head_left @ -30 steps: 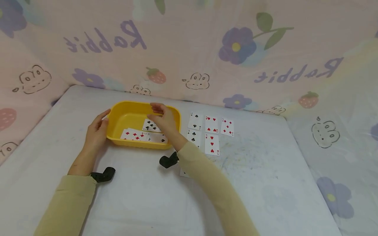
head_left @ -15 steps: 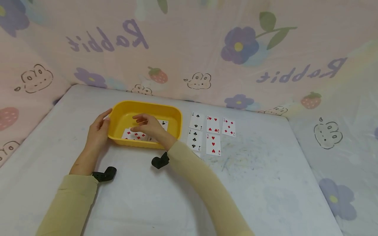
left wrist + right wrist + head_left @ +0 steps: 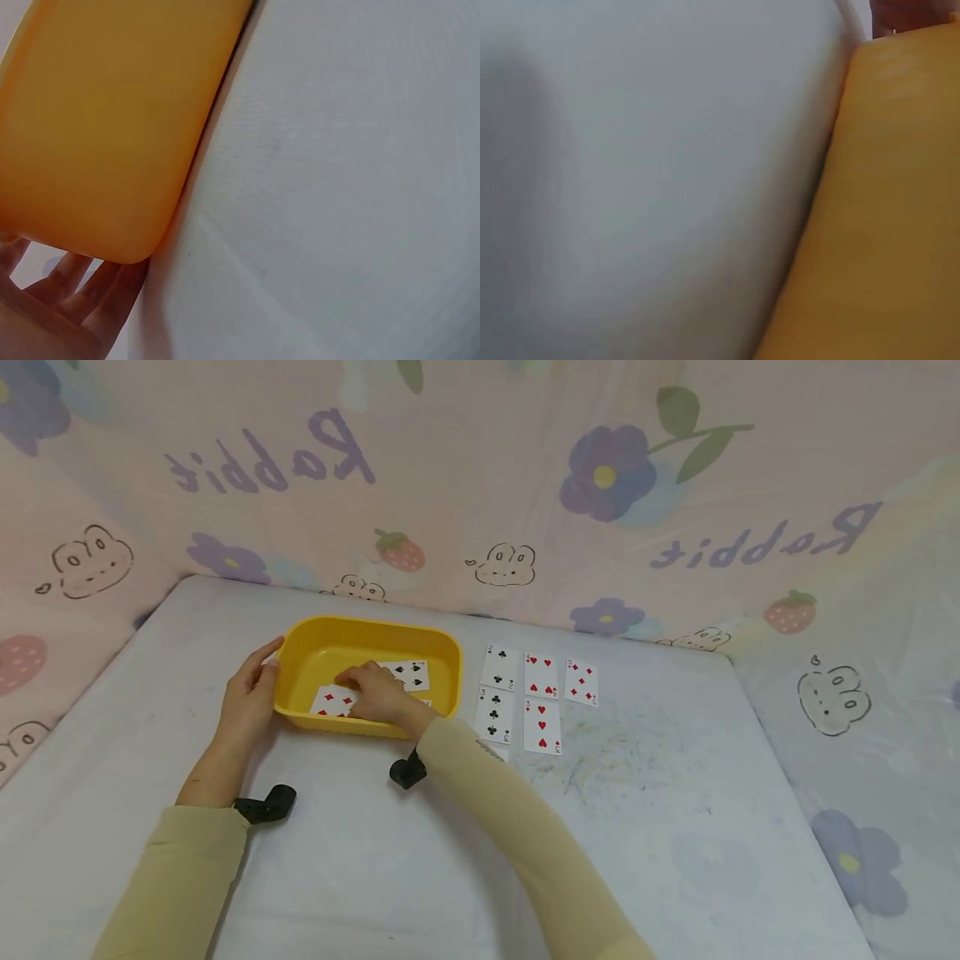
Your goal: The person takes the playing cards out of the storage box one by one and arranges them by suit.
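Note:
My left hand [image 3: 249, 697] holds the left end of a yellow plastic basin [image 3: 318, 723], thumb by the rim. In the left wrist view, the fingers [image 3: 112, 296] lie against the outer wall of the basin [image 3: 105, 127]. My right hand [image 3: 381, 695] is down inside the basin, fingers bent over playing cards. Its fingertips are at a diamond card [image 3: 324, 700]; I cannot tell whether they pinch it. Beyond the hand lies a spade card [image 3: 411, 675], partly covered. The right wrist view shows only the basin's outside [image 3: 900, 195] and, at top right, part of the left hand.
Right of the basin, face-up cards lie in rows: a two of clubs [image 3: 498, 667], three of clubs [image 3: 493, 716], four of hearts [image 3: 541, 676], three of hearts [image 3: 542, 727] and five of diamonds [image 3: 581, 682]. The right sleeve [image 3: 517, 827] partly covers another card. Printed cloth hangs behind the table.
My right hand has moved left from over the spade cards, then down onto the cards near the basin's front wall. My left hand stays at the basin's left end.

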### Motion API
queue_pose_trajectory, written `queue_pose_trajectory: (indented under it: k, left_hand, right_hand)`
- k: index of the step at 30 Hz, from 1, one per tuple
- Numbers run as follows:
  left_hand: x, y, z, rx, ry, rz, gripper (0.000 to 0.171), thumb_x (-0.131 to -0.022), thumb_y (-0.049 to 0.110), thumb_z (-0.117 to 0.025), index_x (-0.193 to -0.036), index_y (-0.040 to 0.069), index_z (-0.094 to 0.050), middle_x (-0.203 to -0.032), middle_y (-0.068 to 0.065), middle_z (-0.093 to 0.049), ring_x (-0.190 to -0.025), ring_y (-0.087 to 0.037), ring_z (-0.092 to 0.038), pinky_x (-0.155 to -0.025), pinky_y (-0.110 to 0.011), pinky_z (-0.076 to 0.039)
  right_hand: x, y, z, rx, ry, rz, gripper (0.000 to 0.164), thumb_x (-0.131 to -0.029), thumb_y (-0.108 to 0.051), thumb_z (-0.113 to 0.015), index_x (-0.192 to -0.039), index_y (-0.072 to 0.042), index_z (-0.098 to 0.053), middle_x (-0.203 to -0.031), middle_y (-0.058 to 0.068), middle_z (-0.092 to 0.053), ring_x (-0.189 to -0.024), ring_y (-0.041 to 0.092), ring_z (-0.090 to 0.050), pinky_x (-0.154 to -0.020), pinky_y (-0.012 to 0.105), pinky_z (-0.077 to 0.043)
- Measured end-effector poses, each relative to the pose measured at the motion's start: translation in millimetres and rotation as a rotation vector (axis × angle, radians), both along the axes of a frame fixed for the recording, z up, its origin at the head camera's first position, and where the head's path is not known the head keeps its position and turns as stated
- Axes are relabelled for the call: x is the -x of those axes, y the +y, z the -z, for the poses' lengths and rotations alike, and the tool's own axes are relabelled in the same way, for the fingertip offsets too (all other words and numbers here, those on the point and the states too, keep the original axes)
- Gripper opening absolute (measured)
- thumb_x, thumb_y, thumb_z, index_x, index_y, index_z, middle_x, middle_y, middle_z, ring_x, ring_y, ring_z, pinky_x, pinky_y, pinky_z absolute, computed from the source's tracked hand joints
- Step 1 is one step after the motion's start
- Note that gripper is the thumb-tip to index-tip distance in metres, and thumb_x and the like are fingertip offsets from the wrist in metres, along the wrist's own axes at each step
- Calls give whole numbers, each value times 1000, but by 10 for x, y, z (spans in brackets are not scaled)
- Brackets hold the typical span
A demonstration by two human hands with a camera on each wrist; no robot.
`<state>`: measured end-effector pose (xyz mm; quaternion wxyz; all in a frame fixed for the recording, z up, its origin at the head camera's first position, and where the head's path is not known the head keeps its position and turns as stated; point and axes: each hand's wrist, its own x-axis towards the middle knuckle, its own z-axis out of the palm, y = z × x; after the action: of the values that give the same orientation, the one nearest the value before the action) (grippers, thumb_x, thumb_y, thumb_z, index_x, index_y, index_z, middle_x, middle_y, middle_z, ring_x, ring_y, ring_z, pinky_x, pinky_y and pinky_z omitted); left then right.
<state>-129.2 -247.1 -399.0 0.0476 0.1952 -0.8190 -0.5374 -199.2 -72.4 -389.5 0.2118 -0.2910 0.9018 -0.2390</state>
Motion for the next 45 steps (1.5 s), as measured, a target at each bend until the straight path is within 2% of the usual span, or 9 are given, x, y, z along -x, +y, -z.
queue_pose_trajectory:
  k: [5,9,14,19,24,30,35,41,45]
  left_hand:
    - [-3,6,-2,8,2,9,48,-104,38,-25,-151,32,-29,-147,-18,-40,-119,-29,-42,-108,-46,-36]
    - [-9,11,-6,18,-4,11,48,-104,40,-24,-151,34,-28,-148,-17,-39,-117,-28,-41,-107,-44,-37]
    - [-25,3,-8,39,14,15,48,-104,39,-25,-151,32,-28,-142,-19,-43,-107,-23,-43,-89,-23,-41]
    - [-27,-8,-7,38,28,15,48,-104,38,-25,-151,32,-29,-139,-19,-45,-101,-18,-44,-78,-13,-36]
    - [-11,-8,10,40,15,11,47,-104,39,-24,-151,33,-29,-139,-18,-45,-100,-19,-44,-79,-15,-38]
    - [-8,-3,19,56,4,5,47,-104,40,-24,-151,35,-29,-145,-17,-42,-108,-22,-43,-96,-32,-43]
    - [-24,-4,1,60,30,25,48,-104,38,-25,-151,31,-30,-140,-20,-46,-104,-20,-45,-84,-18,-38]
    - [-24,-15,7,57,25,32,48,-104,37,-25,-151,32,-29,-139,-21,-45,-104,-21,-44,-83,-18,-39]
    - [-18,-26,21,48,35,36,48,-104,38,-25,-151,31,-29,-138,-21,-46,-98,-15,-44,-76,-11,-36]
  right_hand:
    - [-14,21,2,-15,1,67,54,-82,-16,-72,-133,-21,-55,-120,4,-55,-110,19,-47,-96,32,-36]
    - [-22,32,-7,49,-54,210,48,-80,-20,-76,-125,-17,-60,-118,4,-59,-106,18,-49,-96,32,-37]
    - [-7,31,-17,191,-137,431,31,-83,-17,-75,-112,-11,-67,-105,3,-63,-89,14,-52,-81,24,-44]
    - [30,24,-1,302,-200,546,28,-87,-13,-69,-115,-11,-64,-99,3,-62,-79,13,-56,-67,20,-50]
    - [34,56,-30,367,-202,647,29,-90,-17,-62,-118,-9,-62,-106,4,-65,-87,14,-56,-79,25,-50]
    - [8,138,-85,460,-209,687,31,-94,-20,-56,-121,-6,-59,-115,8,-64,-93,19,-58,-83,30,-51]
    - [4,243,-125,517,-217,705,35,-97,-16,-50,-131,-9,-50,-122,10,-63,-96,18,-59,-81,29,-51]
    - [31,415,-141,627,-200,657,52,-94,-2,-52,-142,-16,-38,-122,14,-63,-91,20,-63,-74,27,-53]
    - [41,540,-182,683,-179,609,64,-90,4,-55,-146,-19,-34,-128,15,-58,-96,22,-62,-77,28,-54]
